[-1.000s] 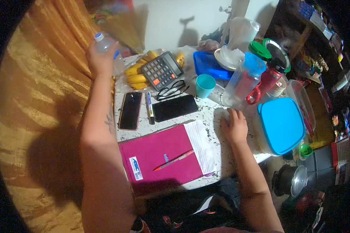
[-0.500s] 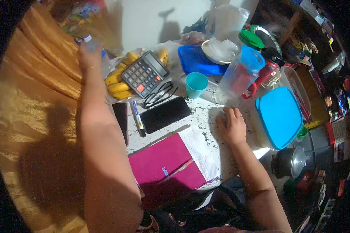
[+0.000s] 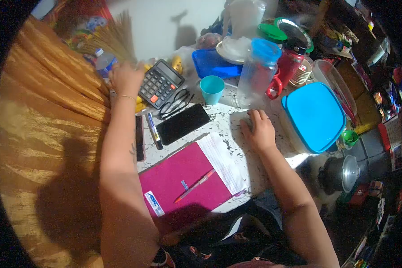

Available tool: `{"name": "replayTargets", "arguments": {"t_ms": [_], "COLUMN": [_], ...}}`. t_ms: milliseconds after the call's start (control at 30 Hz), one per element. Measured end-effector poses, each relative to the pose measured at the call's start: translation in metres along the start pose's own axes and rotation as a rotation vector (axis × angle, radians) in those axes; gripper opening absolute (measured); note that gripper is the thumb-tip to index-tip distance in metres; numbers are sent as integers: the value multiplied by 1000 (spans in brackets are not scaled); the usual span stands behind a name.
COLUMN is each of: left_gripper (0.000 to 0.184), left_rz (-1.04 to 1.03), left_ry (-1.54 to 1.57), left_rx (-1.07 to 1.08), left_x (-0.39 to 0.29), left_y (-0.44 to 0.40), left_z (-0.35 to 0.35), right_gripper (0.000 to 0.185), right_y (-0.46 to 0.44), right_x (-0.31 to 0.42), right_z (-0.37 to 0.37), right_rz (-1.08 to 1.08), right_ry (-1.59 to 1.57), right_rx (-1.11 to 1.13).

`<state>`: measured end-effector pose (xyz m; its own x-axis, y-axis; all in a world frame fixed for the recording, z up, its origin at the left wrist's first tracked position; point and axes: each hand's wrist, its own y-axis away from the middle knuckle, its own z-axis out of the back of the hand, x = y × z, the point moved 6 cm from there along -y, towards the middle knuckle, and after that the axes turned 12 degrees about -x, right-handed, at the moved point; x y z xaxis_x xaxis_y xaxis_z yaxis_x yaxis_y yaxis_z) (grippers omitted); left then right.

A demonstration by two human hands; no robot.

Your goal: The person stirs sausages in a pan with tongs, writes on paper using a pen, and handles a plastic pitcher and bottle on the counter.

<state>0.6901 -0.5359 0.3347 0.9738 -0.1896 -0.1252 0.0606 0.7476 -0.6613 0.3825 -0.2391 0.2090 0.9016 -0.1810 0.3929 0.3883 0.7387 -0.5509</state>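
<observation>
My left hand (image 3: 127,80) is over the bananas (image 3: 177,64) beside the calculator (image 3: 161,84), its fingers apart and partly blurred. Just behind it stands a clear bottle (image 3: 104,62) with a blue label, near the curtain. My right hand (image 3: 260,129) lies on the white table, fingers loosely spread, with nothing in them. Between my forearms are a magenta folder (image 3: 169,178), a pen (image 3: 194,186) and lined paper (image 3: 223,165). A black phone (image 3: 183,124), a marker (image 3: 155,130), eyeglasses (image 3: 174,105) and a second phone (image 3: 140,138) lie beyond the folder.
A teal cup (image 3: 211,89), a clear pitcher (image 3: 257,76), a red tumbler (image 3: 290,62) and a blue tray (image 3: 212,64) stand toward the back. At the right is a blue-lidded container (image 3: 313,116). A gold curtain (image 3: 53,111) hangs at the left.
My left hand has let go of the bottle and moved right, toward the bananas. The bottle now stands behind it. The view has shifted; my right hand stays on the table.
</observation>
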Motion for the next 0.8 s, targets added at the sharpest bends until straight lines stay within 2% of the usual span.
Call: {"name": "replayTargets", "arguments": {"t_ms": [100, 200, 267, 300, 333, 367, 400, 433, 467, 500, 567, 633, 667, 700, 767, 800], "left_gripper": [59, 65, 66, 66, 55, 64, 63, 59, 58, 59, 59, 55, 52, 51, 53, 57], "left_rz": [-123, 16, -84, -56, -183, -101, -161, -192, -241, -278, -282, -44, 94, -90, -172, -81], "left_ry": [-189, -138, -194, -213, -240, -198, -99, -22, 263, 58, 244, 577, 727, 687, 767, 890], "left_rx": [-27, 188, 228, 300, 174, 231, 263, 251, 165, 220, -139, 53, 123, -90, -82, 145], "left_x": [-20, -28, -34, -28, -18, -16, -20, -2, 4, -6, 34, 26, 19, 24, 47, 50], "left_y": [19, 28, 28, 28, 22, 25, 28, 15, 14, 14, -7, 5, 13, 7, 8, 9], "left_z": [-3, 5, 1, -11, -39, -45, -40, -77, -90, -70, -99, -42, -8, 7, 8, 0], "right_gripper": [33, 34, 35, 36, 36, 34, 31, 32, 33, 33, 32, 35, 36, 36, 41, 44], "right_y": [2, 3, 5, 7, 7, 6, 6, 7, 8, 8, 16, 30, 45, 58, 84, 95], "right_x": [-3, -13, -17, -19, -21, -18, -27, -26, -33, -34, -38, -42, -36, -30, -23, -18], "right_z": [1, -5, -4, -3, -2, 4, -6, 0, -9, -5, -2, 1, 23, 35, 54, 64], "right_rz": [19, 19, -20, -41, -72, -11, -113, -64, -136, -59, -130, -162, -260, -225, -226, -216], "right_ry": [-33, -83, -111, -135, -147, -198, -237, -301, -314, -375, -520, -542, -633, -704, -903, -994], "right_rx": [-38, -43, -45, -30, -20, -104, -26, -131, -131, -179, -291, -313, -221, -208, -72, -27]}}
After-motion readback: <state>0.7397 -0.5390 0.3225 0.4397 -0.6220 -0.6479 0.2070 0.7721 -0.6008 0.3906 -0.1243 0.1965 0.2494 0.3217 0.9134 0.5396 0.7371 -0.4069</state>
